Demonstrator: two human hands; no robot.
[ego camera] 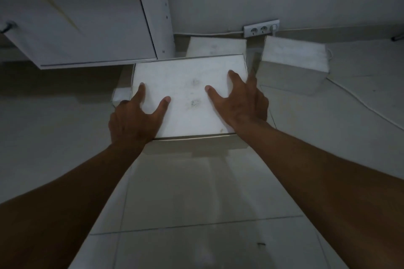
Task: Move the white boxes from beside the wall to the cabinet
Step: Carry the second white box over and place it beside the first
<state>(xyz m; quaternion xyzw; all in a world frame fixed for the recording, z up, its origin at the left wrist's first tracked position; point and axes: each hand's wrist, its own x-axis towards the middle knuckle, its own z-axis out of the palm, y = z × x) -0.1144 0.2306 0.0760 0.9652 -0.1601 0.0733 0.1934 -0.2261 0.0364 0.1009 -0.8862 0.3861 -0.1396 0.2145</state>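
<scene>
White boxes, flat rectangular cardboard: one large lidded box [190, 96] in front, on the pale tiled floor [196, 192] just below the white cabinet door [76, 17]; two more, rear box [215, 47] and right-hand box [293, 61], by the wall.

Hands: left hand [133, 118] and right hand [242, 102] spread open, pressed on the lid's near corners, clasping nothing.

Risks: loose lid may lift off alone; smooth top invites slipping; white cable [360, 102] on the floor could snag; open door obstructs lifting.

Markings: none legible, only smudges.
</scene>
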